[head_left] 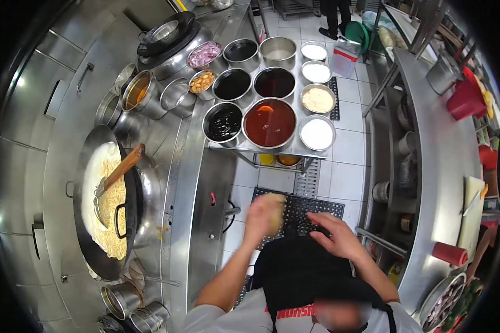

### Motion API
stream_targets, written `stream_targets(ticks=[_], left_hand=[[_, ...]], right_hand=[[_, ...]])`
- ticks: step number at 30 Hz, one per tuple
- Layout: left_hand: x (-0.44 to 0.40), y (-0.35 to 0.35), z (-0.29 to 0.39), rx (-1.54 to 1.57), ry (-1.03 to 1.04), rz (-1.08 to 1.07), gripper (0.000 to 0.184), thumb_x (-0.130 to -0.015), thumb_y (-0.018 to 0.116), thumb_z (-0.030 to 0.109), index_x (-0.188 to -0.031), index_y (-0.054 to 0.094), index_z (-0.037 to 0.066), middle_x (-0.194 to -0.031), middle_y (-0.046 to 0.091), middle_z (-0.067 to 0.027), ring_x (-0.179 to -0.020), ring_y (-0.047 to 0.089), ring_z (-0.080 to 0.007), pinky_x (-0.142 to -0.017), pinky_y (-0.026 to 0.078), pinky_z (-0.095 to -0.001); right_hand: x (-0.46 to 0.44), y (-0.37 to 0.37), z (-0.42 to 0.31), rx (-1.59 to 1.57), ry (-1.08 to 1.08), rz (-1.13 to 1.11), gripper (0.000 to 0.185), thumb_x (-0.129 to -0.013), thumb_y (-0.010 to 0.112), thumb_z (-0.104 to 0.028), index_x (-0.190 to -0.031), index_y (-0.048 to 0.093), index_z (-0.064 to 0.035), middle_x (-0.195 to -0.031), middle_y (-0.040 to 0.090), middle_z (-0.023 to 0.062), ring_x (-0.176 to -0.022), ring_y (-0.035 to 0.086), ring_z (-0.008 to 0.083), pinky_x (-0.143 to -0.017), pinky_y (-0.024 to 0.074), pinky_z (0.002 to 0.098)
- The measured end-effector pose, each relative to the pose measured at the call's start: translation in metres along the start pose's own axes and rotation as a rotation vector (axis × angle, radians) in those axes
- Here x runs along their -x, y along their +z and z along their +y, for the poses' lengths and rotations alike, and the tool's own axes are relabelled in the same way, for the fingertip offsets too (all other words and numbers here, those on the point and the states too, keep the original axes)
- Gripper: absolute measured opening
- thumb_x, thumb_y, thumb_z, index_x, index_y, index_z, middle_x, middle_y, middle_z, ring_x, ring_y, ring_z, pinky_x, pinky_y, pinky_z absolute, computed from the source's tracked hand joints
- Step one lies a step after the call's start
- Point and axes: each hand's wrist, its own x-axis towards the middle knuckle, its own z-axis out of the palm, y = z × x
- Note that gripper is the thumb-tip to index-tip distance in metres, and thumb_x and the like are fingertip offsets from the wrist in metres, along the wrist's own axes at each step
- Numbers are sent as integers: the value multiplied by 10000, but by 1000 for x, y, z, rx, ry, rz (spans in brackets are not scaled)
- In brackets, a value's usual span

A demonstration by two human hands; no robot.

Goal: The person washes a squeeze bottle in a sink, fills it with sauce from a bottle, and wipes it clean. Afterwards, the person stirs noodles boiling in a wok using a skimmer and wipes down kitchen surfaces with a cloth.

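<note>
In the head view my left hand (259, 218) is raised in front of the black apron, closed around a blurred pale yellow piece (276, 213) that I cannot name for sure. My right hand (335, 235) is beside it, fingers apart and with nothing visible in it. To the left is a large black wok (90, 255) containing pale noodles (114, 197) in white foamy liquid. A wooden-handled utensil (123, 169) with a curved metal head rests in the noodles.
A steel table (236, 145) ahead carries several pots of dark and red sauces, with bowls of white powder along its right. A steel counter (428, 183) runs along the right, holding a red cup (450, 254). A black perforated mat (300, 213) lies on the tiles.
</note>
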Motion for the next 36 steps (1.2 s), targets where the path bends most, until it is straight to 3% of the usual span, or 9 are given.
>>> stream_targets(ticks=[2, 3, 4, 6, 8, 9, 12, 23, 36], left_hand=[[-31, -70, 11, -138, 35, 202, 295, -1009, 526, 287, -967, 690, 45, -786, 664, -10, -717, 599, -103, -655, 498, -278], [-52, -101, 13, -331, 178, 309, 337, -1019, 480, 296, -965, 684, 34, -819, 678, -42, -751, 610, -123, -695, 501, -297], [-79, -132, 9, -260, 143, 356, 365, -1026, 429, 288, -954, 684, 37, -868, 686, -83, -834, 618, -168, -786, 487, -331], [-112, -161, 50, -706, 426, 392, 370, -1025, 395, 263, -980, 688, 42, -919, 658, -149, -923, 600, -305, -909, 441, -388], [-148, -182, 66, -898, 386, 394, 320, -1008, 440, 250, -1015, 677, 34, -1032, 661, -175, -951, 620, -333, -884, 473, -393], [-167, -192, 60, -793, 401, 431, 247, -977, 501, 229, -1059, 660, 58, -1074, 654, -175, -1002, 621, -349, -868, 490, -403], [-191, -182, 83, -1085, 397, 449, 212, -946, 553, 210, -1090, 643, 83, -1081, 651, -167, -1020, 622, -358, -859, 496, -409], [-190, -164, 90, -1377, 369, 279, 145, -907, 603, 150, -1012, 703, 142, -951, 633, -108, -841, 646, -342, -729, 525, -431], [-181, -145, 86, -1333, 287, 274, 189, -889, 555, 101, -1033, 678, 103, -920, 595, -141, -783, 624, -371, -699, 515, -461]], right_hand=[[1, -3, 14, 88, 37, -4, 378, -887, 648, -115, -1247, 579, -19, -1138, 627, 157, -1030, 644, 304, -870, 516, 374], [2, -4, 22, 9, 139, 17, 375, -883, 651, -108, -1242, 583, -21, -1097, 642, 154, -963, 664, 293, -845, 526, 365], [4, -8, 30, 64, 169, 22, 367, -878, 656, -109, -1229, 591, -21, -1071, 648, 161, -940, 671, 284, -837, 530, 356], [11, -14, 54, 88, 243, 43, 355, -868, 665, -108, -1205, 604, -15, -1021, 659, 160, -935, 671, 286, -818, 534, 351], [11, -24, 77, 83, 294, 29, 347, -866, 669, -116, -1193, 612, -16, -1001, 662, 159, -914, 669, 289, -798, 533, 356], [10, -29, 87, 77, 322, 20, 343, -865, 672, -120, -1187, 616, -16, -991, 663, 159, -904, 668, 291, -788, 532, 358], [-4, -50, 108, 128, 378, 13, 319, -868, 669, -121, -1166, 624, -16, -991, 662, 162, -868, 662, 293, -759, 527, 363], [-53, -86, 153, 76, 444, 7, 257, -888, 639, -61, -1135, 612, 5, -1009, 675, 155, -816, 674, 255, -718, 540, 338], [-56, -99, 174, 73, 506, 118, 244, -902, 621, -80, -1129, 620, 9, -962, 680, 148, -770, 661, 222, -681, 522, 315]])
